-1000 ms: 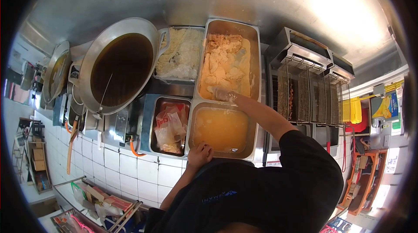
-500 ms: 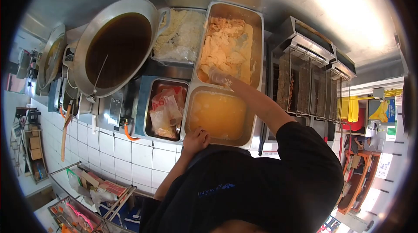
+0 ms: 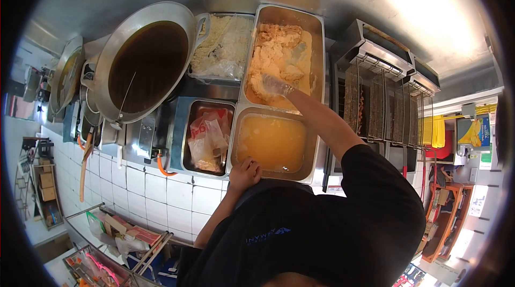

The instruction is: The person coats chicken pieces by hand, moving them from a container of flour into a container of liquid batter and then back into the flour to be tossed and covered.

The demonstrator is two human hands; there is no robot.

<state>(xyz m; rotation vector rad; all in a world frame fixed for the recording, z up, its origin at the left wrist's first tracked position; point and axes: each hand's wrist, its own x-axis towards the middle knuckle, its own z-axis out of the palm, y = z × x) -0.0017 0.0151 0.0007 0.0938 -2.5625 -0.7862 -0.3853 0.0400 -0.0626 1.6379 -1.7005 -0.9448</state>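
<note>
My right hand (image 3: pixel 276 86), in what looks like a clear, powder-dusted plastic glove, is over the lower left part of a deep metal pan (image 3: pixel 320 51). Pale orange flour (image 3: pixel 273 57) fills much of this pan, with coarser reddish-brown pieces (image 3: pixel 279 33) at its far end. The glove and blur hide how its fingers are bent. My left hand (image 3: pixel 245 173) is closed over the near rim of a second metal pan (image 3: pixel 307 166), which holds cloudy orange liquid (image 3: pixel 271 142).
A big wok of dark oil (image 3: pixel 147 67) stands at left, a skimmer handle (image 3: pixel 129 91) sticking out. Between wok and pans are a plastic-covered tray of pale crumbs (image 3: pixel 222 45) and a small pan with a plastic bag (image 3: pixel 209 139). Fryer baskets (image 3: pixel 375 102) stand at right.
My right hand has shifted slightly up and to the right across the flour. My left hand stays on the pan rim. The whole view has moved a little.
</note>
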